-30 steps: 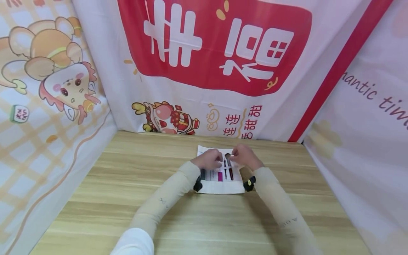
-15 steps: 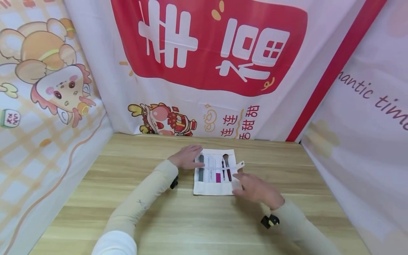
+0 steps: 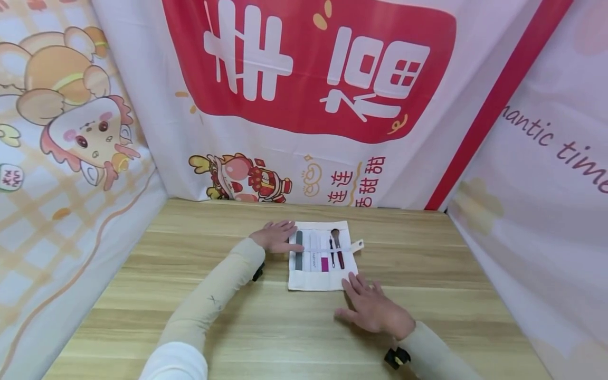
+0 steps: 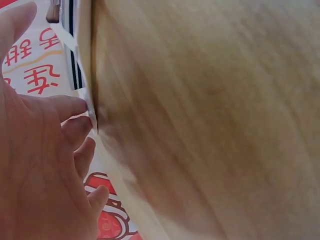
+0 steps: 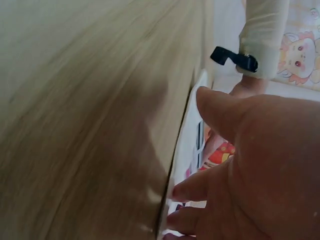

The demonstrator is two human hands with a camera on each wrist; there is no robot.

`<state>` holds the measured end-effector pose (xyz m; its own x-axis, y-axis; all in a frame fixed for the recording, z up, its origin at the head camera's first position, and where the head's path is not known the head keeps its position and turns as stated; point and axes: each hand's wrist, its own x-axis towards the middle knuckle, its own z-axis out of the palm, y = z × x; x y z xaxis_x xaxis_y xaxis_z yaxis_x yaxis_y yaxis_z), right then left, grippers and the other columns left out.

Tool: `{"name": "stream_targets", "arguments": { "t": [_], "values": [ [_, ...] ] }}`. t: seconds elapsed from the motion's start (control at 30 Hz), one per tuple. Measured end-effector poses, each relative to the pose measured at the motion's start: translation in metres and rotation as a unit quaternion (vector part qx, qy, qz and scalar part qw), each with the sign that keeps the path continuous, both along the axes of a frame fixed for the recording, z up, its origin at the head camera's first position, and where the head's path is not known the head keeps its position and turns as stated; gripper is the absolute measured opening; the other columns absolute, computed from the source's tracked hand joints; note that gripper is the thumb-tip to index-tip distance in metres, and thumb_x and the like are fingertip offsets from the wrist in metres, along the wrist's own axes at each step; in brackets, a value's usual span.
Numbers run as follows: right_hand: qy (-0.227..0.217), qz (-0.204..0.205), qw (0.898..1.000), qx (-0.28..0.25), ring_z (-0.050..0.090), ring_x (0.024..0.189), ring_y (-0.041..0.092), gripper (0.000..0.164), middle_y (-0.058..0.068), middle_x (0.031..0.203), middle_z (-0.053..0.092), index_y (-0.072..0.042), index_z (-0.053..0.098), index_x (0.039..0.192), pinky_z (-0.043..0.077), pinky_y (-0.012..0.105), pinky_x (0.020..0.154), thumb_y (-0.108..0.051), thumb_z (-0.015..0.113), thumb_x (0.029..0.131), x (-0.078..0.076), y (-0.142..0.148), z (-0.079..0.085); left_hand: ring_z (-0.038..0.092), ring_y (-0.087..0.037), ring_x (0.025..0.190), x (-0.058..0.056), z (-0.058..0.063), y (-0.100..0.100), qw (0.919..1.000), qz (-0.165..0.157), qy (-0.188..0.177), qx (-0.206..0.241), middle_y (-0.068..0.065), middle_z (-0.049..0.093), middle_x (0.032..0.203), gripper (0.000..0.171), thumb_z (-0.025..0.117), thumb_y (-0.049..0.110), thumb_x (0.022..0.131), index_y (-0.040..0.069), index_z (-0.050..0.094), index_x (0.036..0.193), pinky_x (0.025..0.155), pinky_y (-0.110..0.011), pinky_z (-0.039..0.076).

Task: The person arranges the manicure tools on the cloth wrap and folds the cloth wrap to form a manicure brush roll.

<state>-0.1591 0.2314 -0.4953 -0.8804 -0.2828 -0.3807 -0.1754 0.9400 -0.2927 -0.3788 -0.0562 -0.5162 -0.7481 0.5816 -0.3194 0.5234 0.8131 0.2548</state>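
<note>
A white cloth pouch (image 3: 315, 283) lies unfolded on the table. Under its cross strap sit a grey nail file (image 3: 299, 258), a white packet with a magenta block (image 3: 325, 264), a slim black tool (image 3: 332, 253) and a makeup brush (image 3: 338, 250) with a dark red handle. My left hand (image 3: 275, 237) rests at the pouch's upper left edge, thumb reaching over toward the file. In the left wrist view, its fingertips touch the cloth edge. My right hand (image 3: 375, 311), fingers spread, has its fingertips at the lower right corner. Neither hand grips anything.
A white snap tab (image 3: 358, 246) sticks out from the pouch's right side. The wood-grain table (image 3: 228, 316) is bounded by printed cloths: a red-and-white back cloth (image 3: 313, 121), a cartoon-print left cloth (image 3: 71, 158) and a pale right cloth (image 3: 537, 211).
Both hands have left the middle of the pouch, uncovering the brush and other tools. My left hand moved to the left edge; my right hand drew back to the lower right corner.
</note>
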Motion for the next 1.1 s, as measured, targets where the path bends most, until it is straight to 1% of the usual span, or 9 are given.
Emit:
{"name": "stream_targets", "arguments": {
  "t": [0.07,0.17,0.33,0.47,0.6,0.8,0.97,1.03,1.1],
  "values": [
    [0.005,-0.002,1.000,0.004,0.012,0.165,0.039,0.091,0.014,0.178,0.014,-0.013,0.026,0.168,0.009,0.069,0.129,-0.074,0.042,0.102,-0.004,0.003,-0.005,0.005,-0.026,0.167,-0.003,-0.007,-0.003,0.9999,0.002,0.001,-0.010,-0.005,0.009,0.179,0.110,0.035,0.090,0.090,0.016,0.017,0.170,0.132,-0.059,0.002],
    [0.013,-0.006,1.000,0.007,0.012,0.165,0.039,0.091,0.014,0.178,0.014,-0.012,0.026,0.168,0.010,0.072,0.127,-0.074,0.041,0.102,-0.013,0.011,-0.008,0.005,-0.026,0.167,-0.004,-0.009,-0.007,0.9998,0.003,0.002,-0.020,-0.004,0.009,0.179,0.114,0.031,0.094,0.088,0.016,0.017,0.169,0.132,-0.059,0.002],
    [0.023,-0.003,1.000,0.014,0.010,0.165,0.041,0.090,0.016,0.177,0.013,-0.011,0.025,0.168,0.007,0.074,0.126,-0.072,0.037,0.104,-0.039,0.025,-0.008,0.011,-0.030,0.166,0.014,0.008,-0.019,0.9998,0.004,0.011,-0.015,-0.009,0.015,0.178,0.101,0.040,0.080,0.097,0.009,0.026,0.167,0.132,-0.060,0.005],
    [0.044,0.014,0.999,0.022,0.012,0.164,0.044,0.090,0.020,0.176,0.016,-0.007,0.025,0.167,0.009,0.075,0.125,-0.071,0.037,0.105,-0.062,0.036,-0.008,0.018,-0.033,0.165,0.035,0.018,-0.031,0.9997,-0.006,0.022,0.004,-0.013,0.022,0.176,0.092,0.046,0.069,0.100,0.004,0.032,0.164,0.131,-0.062,0.009],
    [0.052,0.022,0.998,0.037,0.014,0.163,0.046,0.090,0.022,0.175,0.017,-0.007,0.025,0.167,0.010,0.075,0.125,-0.070,0.038,0.105,-0.085,0.044,-0.009,0.025,-0.034,0.163,0.060,0.021,-0.042,0.9991,-0.023,0.035,0.005,-0.013,0.027,0.174,0.092,0.048,0.070,0.100,0.004,0.036,0.163,0.130,-0.063,0.015],
    [0.050,0.024,0.996,0.063,0.011,0.164,0.044,0.093,0.017,0.177,0.015,-0.012,0.023,0.168,0.005,0.073,0.127,-0.077,0.031,0.102,-0.117,0.048,-0.011,0.033,-0.033,0.160,0.108,0.022,-0.046,0.9966,-0.053,0.060,-0.021,-0.010,0.032,0.173,0.095,0.045,0.079,0.097,0.010,0.040,0.162,0.129,-0.057,0.025],
    [0.062,0.037,0.995,0.064,0.009,0.164,0.043,0.092,0.015,0.177,0.012,-0.014,0.021,0.169,0.003,0.071,0.128,-0.077,0.030,0.102,-0.131,0.046,-0.014,0.041,-0.030,0.156,0.146,0.027,-0.035,0.9949,-0.068,0.069,-0.029,-0.009,0.042,0.168,0.089,0.046,0.076,0.098,0.010,0.047,0.158,0.127,-0.049,0.033],
    [0.067,0.040,0.995,0.064,0.009,0.164,0.043,0.092,0.015,0.177,0.012,-0.013,0.021,0.169,0.004,0.071,0.128,-0.077,0.031,0.102,-0.134,0.044,-0.014,0.044,-0.031,0.153,0.156,0.029,-0.030,0.9935,-0.075,0.080,-0.029,-0.010,0.046,0.165,0.082,0.052,0.069,0.100,0.009,0.050,0.156,0.126,-0.048,0.035],
    [0.070,0.042,0.995,0.060,0.009,0.165,0.042,0.092,0.015,0.177,0.012,-0.013,0.021,0.169,0.004,0.071,0.128,-0.076,0.032,0.102,-0.135,0.042,-0.015,0.049,-0.032,0.150,0.161,0.029,-0.027,0.9918,-0.078,0.098,-0.028,-0.011,0.051,0.162,0.075,0.059,0.060,0.100,0.008,0.054,0.153,0.124,-0.049,0.039]
  ]
}}
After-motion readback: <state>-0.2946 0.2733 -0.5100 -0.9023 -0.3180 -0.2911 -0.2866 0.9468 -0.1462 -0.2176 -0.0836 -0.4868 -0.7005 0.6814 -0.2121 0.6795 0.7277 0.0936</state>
